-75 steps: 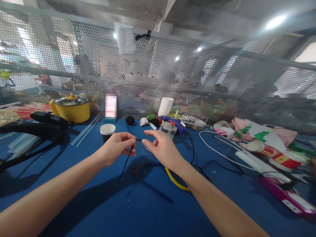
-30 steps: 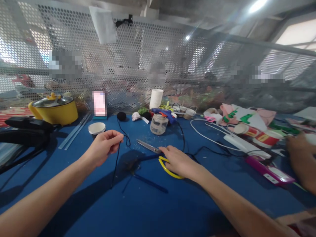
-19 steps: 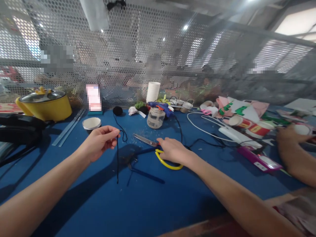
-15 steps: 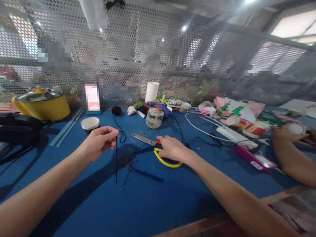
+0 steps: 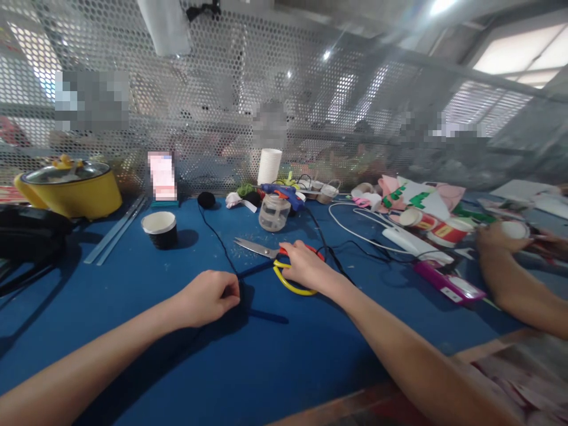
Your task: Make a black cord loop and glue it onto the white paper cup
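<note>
My left hand [image 5: 208, 299] is closed in a pinch, low over the table, on black yarn [image 5: 219, 238] that runs back to a small black ball [image 5: 206, 200]. My right hand [image 5: 302, 266] is wrapped round the red and yellow handles of a pair of scissors [image 5: 256, 247]. Their blades point left and lie close to the table. Blue-handled pliers [image 5: 268, 316] lie between my hands, their head hidden behind my left hand. A white-rimmed cup with a dark side [image 5: 162, 232] stands behind my left hand.
Farther back are a clear jar [image 5: 274, 214] with a blue glue gun [image 5: 284, 192] across it, a yellow electric pot [image 5: 71, 192] and a phone [image 5: 162, 177]. To the right lie a purple power strip [image 5: 448, 283] and cables. A co-worker's hand [image 5: 499, 239] holds a cup.
My left hand has moved right and down towards the pliers, drawing the yarn straighter from its ball. My right hand stays on the scissors. The view has shifted slightly.
</note>
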A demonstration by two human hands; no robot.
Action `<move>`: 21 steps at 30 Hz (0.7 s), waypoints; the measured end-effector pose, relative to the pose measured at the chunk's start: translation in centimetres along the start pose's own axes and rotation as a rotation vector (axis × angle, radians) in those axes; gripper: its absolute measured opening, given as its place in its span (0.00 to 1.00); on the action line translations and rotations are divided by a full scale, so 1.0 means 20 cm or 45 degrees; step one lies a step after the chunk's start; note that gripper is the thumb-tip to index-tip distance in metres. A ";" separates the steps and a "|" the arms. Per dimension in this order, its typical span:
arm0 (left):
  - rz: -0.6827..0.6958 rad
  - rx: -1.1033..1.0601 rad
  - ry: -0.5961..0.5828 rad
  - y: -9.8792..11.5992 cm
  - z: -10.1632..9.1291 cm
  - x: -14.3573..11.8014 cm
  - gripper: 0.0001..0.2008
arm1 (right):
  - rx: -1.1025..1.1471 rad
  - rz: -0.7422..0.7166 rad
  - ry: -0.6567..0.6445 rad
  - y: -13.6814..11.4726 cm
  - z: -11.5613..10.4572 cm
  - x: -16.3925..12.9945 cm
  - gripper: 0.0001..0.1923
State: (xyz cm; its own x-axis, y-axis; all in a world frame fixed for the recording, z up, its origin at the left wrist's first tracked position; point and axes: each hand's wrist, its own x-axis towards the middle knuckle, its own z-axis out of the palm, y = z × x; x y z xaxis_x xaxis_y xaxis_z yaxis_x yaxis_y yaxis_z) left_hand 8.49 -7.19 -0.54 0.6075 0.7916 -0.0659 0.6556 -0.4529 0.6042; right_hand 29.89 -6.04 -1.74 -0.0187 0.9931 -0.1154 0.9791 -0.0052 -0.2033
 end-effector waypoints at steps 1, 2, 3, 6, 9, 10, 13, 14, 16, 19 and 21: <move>-0.009 0.023 -0.014 0.00 -0.01 0.00 0.05 | 0.021 -0.006 0.003 0.01 0.01 0.00 0.31; -0.017 0.040 -0.026 -0.01 -0.02 0.00 0.05 | 0.043 -0.011 0.010 0.03 0.02 0.01 0.32; -0.024 0.051 -0.037 -0.01 -0.03 -0.01 0.05 | 0.068 -0.016 0.025 0.04 0.03 0.01 0.33; -0.038 0.007 -0.019 -0.02 -0.06 0.00 0.05 | 0.149 -0.032 0.107 0.06 0.06 0.03 0.33; -0.039 -0.196 0.078 -0.02 -0.11 0.00 0.05 | 0.180 -0.033 0.161 0.05 0.06 0.04 0.29; -0.051 -0.295 0.120 -0.02 -0.13 0.01 0.05 | 0.184 -0.029 0.171 0.05 0.05 0.04 0.27; -0.113 -0.610 0.289 -0.03 -0.19 0.01 0.06 | 0.234 -0.028 0.226 0.04 0.03 0.06 0.25; -0.128 -0.706 0.354 -0.04 -0.20 0.01 0.06 | 0.327 -0.033 0.246 0.03 0.02 0.06 0.25; -0.146 -0.867 0.463 -0.05 -0.23 0.02 0.07 | 0.698 -0.055 0.242 0.02 -0.01 0.06 0.26; -0.194 -1.068 0.531 -0.06 -0.24 0.02 0.08 | 1.427 -0.071 0.066 -0.03 -0.05 0.05 0.21; -0.235 -1.190 0.542 -0.06 -0.24 0.02 0.08 | 1.754 -0.051 -0.078 -0.07 -0.07 0.04 0.20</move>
State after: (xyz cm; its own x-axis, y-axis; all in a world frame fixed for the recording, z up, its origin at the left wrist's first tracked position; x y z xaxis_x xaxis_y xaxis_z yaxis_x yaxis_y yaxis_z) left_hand 5.81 -4.28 2.43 0.2061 0.9775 -0.0439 0.0034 0.0441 0.9990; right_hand 28.87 -5.03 -0.18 -0.0857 0.9889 -0.1217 -0.0113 -0.1231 -0.9923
